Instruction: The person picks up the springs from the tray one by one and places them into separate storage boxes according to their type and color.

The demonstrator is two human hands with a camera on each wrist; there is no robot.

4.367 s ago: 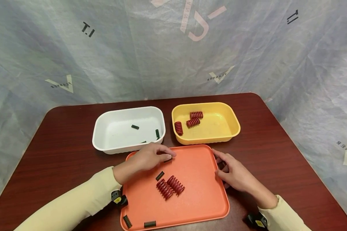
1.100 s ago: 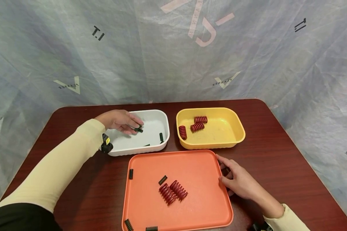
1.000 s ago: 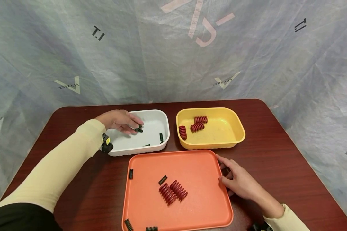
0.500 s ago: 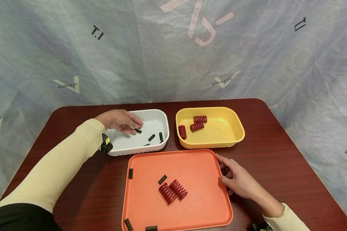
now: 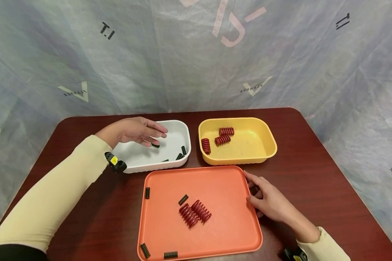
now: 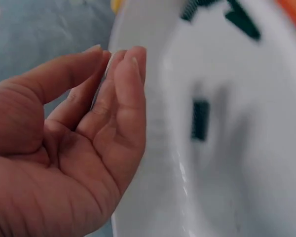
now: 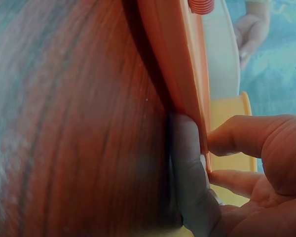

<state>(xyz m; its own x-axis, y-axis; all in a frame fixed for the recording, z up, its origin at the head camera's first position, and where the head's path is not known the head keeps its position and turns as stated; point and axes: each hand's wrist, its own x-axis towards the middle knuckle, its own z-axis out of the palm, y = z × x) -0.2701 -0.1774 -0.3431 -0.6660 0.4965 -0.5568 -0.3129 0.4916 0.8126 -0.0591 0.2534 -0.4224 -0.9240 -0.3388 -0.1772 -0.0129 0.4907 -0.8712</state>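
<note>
My left hand [image 5: 135, 131] hovers over the white bin [image 5: 150, 167], fingers loosely extended, holding nothing. In the left wrist view, a dark green spring [image 6: 200, 120] lies on the bin floor beside the hand. Several more dark springs [image 5: 179, 156] gather near the bin's right front corner. My right hand [image 5: 270, 199] grips the right rim of the orange tray [image 5: 222, 232]. The right wrist view has its thumb at the rim and a finger [image 7: 187, 143] against the tray's outer side. Two large red springs [image 5: 189, 215] lie mid-tray beside a small dark spring [image 5: 183, 199].
Behind the tray stands a yellow bin [image 5: 245, 145] with three red springs [image 5: 223, 140]. Other dark springs lie along the tray's left edge [image 5: 147, 193] and front edge [image 5: 171, 255]. Everything rests on a dark reddish wooden table [image 5: 313, 174] with grey sheeting behind.
The left hand went from the tray to the white bin, where it let go of a dark spring. That spring moved to the right front corner; the hand has risen slightly. The right hand stays put.
</note>
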